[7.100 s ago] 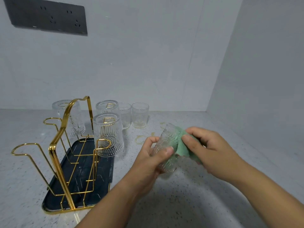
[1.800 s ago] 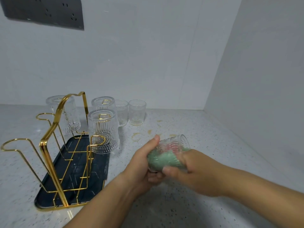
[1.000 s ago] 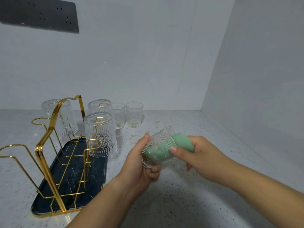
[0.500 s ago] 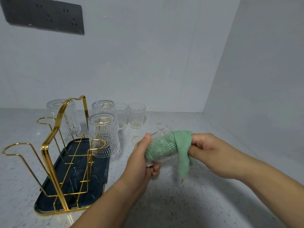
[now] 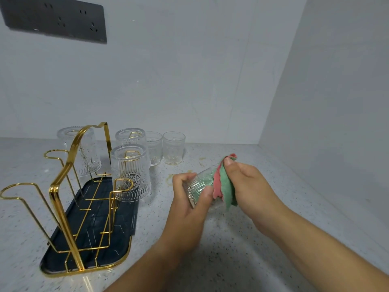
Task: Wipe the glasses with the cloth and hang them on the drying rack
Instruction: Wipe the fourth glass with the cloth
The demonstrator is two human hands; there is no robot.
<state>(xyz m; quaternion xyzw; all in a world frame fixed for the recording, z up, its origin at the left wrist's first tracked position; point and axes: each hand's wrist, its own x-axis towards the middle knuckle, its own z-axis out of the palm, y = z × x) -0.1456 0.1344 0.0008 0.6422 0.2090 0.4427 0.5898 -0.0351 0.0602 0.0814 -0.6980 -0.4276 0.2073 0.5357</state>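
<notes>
My left hand (image 5: 187,209) grips a clear ribbed glass (image 5: 199,185), held on its side above the counter. My right hand (image 5: 250,186) pinches a green and pink cloth (image 5: 224,186) against the glass's right end. The gold wire drying rack (image 5: 63,186) stands on a dark tray (image 5: 90,239) at the left. Three glasses hang upside down on it: one at the front (image 5: 130,171), one behind it (image 5: 130,137) and one at the back left (image 5: 84,150). Two upright glasses, one (image 5: 154,147) beside the other (image 5: 173,147), stand on the counter by the wall.
The speckled counter (image 5: 231,249) runs into a corner, with walls behind and to the right. A dark socket panel (image 5: 54,20) is on the back wall. Yellowish stains (image 5: 170,179) mark the counter near the held glass. Several rack hooks at the front left hold nothing.
The cloth has come out of the glass and is now bunched flat against its right end, pink side showing. My left hand still holds the glass in about the same place.
</notes>
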